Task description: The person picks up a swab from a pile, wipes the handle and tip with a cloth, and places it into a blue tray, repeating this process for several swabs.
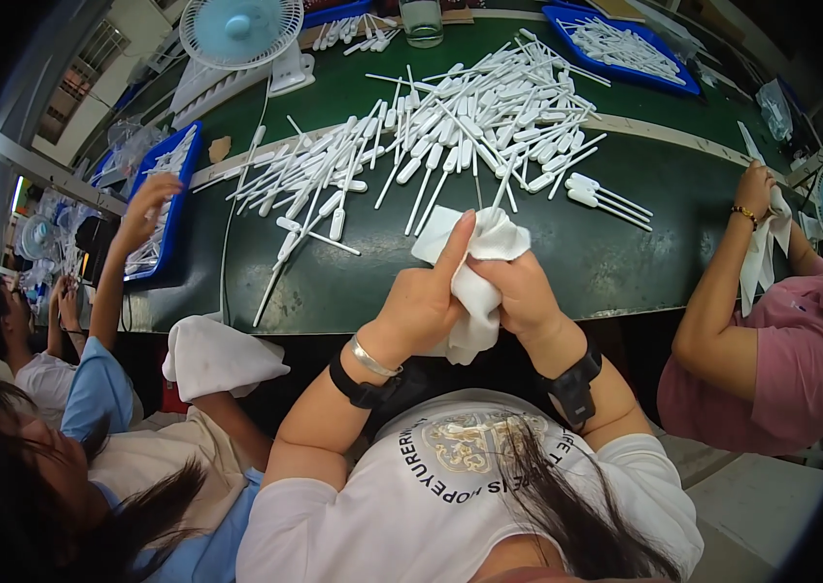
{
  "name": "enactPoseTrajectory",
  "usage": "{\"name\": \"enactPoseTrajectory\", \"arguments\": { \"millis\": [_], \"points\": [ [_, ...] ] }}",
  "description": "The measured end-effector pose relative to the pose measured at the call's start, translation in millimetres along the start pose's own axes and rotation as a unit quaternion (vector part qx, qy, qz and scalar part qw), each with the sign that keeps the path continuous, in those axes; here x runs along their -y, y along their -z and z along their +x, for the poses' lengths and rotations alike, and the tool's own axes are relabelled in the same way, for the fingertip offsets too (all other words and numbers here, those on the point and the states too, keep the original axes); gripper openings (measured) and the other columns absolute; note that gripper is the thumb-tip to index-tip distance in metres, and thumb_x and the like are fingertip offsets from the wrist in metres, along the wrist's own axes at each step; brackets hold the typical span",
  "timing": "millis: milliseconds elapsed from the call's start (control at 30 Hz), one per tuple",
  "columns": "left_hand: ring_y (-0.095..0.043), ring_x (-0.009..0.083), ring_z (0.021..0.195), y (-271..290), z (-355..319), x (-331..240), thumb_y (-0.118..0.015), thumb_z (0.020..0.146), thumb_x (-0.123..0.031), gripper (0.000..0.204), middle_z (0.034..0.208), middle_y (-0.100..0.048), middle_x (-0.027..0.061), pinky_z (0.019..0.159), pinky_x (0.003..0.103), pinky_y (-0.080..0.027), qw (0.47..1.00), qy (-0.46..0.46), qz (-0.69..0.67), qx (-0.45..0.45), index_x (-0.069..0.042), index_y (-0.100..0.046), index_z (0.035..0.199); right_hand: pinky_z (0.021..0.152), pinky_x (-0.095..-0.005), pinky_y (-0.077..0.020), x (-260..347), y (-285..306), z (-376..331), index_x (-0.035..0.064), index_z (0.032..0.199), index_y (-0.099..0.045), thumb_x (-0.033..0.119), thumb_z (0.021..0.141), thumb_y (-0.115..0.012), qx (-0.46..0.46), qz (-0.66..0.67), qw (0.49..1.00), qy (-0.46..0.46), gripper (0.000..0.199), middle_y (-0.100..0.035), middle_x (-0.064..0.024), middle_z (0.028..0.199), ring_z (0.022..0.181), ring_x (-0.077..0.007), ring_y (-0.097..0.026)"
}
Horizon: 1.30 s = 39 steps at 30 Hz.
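Note:
Just past the table's near edge, my left hand (418, 303) and my right hand (520, 294) are closed together on a bunched white cloth (477, 309). My left index finger stretches up along the cloth. A thin rod (477, 185) shows above the folds near that fingertip; the cloth and fingers hide its lower end. Beyond my hands lies a large heap of white plastic sticks (470, 121) with flat paddle-shaped ends. A small group of the same sticks (608, 199) lies side by side to the right, and a few crossed ones (287, 255) lie to the left.
Blue trays of white sticks stand at left (186, 189) and far right (683, 83). A fan (241, 29) and a glass jar (422, 24) are at the back. A co-worker's hand (151, 209) reaches by the left tray; another co-worker (761, 360) holds a cloth at right.

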<state>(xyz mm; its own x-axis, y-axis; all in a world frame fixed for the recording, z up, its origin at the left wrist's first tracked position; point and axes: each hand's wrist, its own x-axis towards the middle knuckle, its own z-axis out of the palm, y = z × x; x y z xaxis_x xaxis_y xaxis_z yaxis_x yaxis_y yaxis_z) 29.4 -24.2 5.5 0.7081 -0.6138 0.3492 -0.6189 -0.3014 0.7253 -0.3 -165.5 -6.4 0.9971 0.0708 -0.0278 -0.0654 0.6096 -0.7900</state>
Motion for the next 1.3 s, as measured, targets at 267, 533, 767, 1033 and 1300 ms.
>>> {"name": "enactPoseTrajectory", "arguments": {
  "millis": [267,533,767,1033,1300],
  "points": [
    [-0.045,0.011,0.055,34.2,20.2,-2.3,-0.049,0.081,-0.007,0.044,0.063,-0.052,0.0035,0.053,0.021,-0.037,0.975,0.114,-0.192,0.004,-0.002,-0.035,0.123,0.072,-0.0244,-0.0423,-2.6,3.5,12.3,0.0011,0.104,-0.049,0.001,0.078,-0.048,-0.033,-0.249,0.954,0.167,0.026,-0.053,-0.0045,0.097,0.084,-0.0113,-0.052],
    [-0.044,0.0056,0.057,16.1,31.4,5.6,-0.049,0.085,-0.012,0.016,0.067,-0.051,0.0006,0.052,0.018,-0.036,0.942,0.035,-0.302,-0.141,0.001,-0.054,0.092,0.073,-0.0268,-0.0426,8.4,-4.8,16.7,0.0011,0.102,-0.051,0.004,0.076,-0.052,0.075,-0.291,0.947,0.11,0.026,-0.056,-0.0053,0.092,0.084,-0.0129,-0.053],
    [-0.04,0.0031,0.05,27.1,31.7,3.8,-0.049,0.086,-0.015,0.014,0.061,-0.047,-0.0013,0.045,0.016,-0.033,0.807,0.075,-0.52,-0.269,-0.003,-0.054,0.082,0.074,-0.0262,-0.0426,3.3,14.8,-0.7,0.0,0.106,-0.049,0.003,0.077,-0.052,0.111,-0.318,0.938,0.088,0.03,-0.054,-0.0053,0.096,0.086,-0.0117,-0.052],
    [-0.04,0.0022,0.047,9.9,27.6,3.4,-0.052,0.084,-0.015,0.013,0.056,-0.047,-0.0024,0.042,0.016,-0.032,0.855,0.069,-0.434,-0.275,-0.004,-0.05,0.077,0.074,-0.0297,-0.0426,3.0,3.3,11.2,0.0019,0.097,-0.053,0.008,0.076,-0.053,0.022,-0.366,0.906,0.211,0.022,-0.058,-0.0092,0.09,0.084,-0.0204,-0.055],
    [-0.039,0.0017,0.043,11.9,25.6,-12.0,-0.054,0.082,-0.012,0.012,0.055,-0.047,-0.0019,0.038,0.015,-0.03,0.853,0.126,-0.431,-0.266,-0.004,-0.05,0.076,0.074,-0.028,-0.0414,0.8,-4.8,16.1,0.0007,0.106,-0.05,0.004,0.078,-0.047,0.129,-0.373,0.902,0.174,0.028,-0.055,-0.0089,0.092,0.082,-0.0159,-0.052]
  ]
}}
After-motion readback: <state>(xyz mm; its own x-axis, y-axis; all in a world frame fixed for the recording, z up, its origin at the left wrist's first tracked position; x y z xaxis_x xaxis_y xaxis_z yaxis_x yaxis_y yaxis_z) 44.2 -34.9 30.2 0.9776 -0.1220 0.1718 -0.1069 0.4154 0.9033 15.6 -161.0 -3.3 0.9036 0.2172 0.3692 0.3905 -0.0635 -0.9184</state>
